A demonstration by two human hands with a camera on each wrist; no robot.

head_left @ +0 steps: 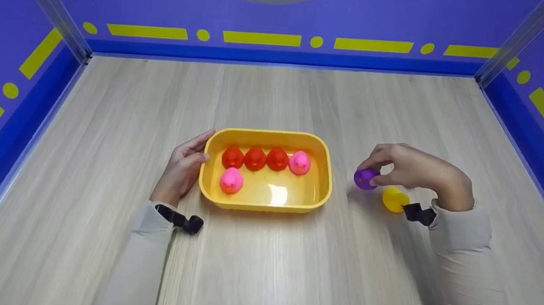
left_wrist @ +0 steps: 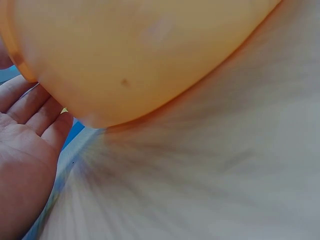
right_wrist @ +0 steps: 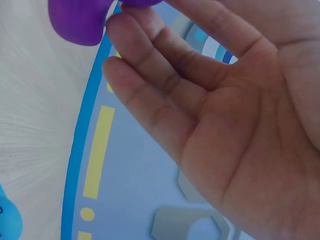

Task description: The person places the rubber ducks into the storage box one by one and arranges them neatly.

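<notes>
A yellow tub [head_left: 264, 206] holds several small rubber ducks. Three are red, including a red duck [head_left: 255, 159] mid-row; a pink duck [head_left: 299, 163] ends that row and another pink duck [head_left: 231, 181] sits in front. At the tub's left side my left hand [head_left: 182, 168] has its fairly straight fingers [left_wrist: 30, 105] against the outer wall and its thumb by the rim. My right hand [head_left: 409, 168] pinches a purple duck [head_left: 366, 178] between thumb and fingers, right of the tub. Just below that hand is a yellow duck [head_left: 395, 200].
A light blue rounded thing [right_wrist: 9, 220] with small dark marks shows at the edge of the right wrist view. Purple-blue panels [head_left: 272, 18] with yellow markings wall the wooden table [head_left: 275, 100] at the back and both sides.
</notes>
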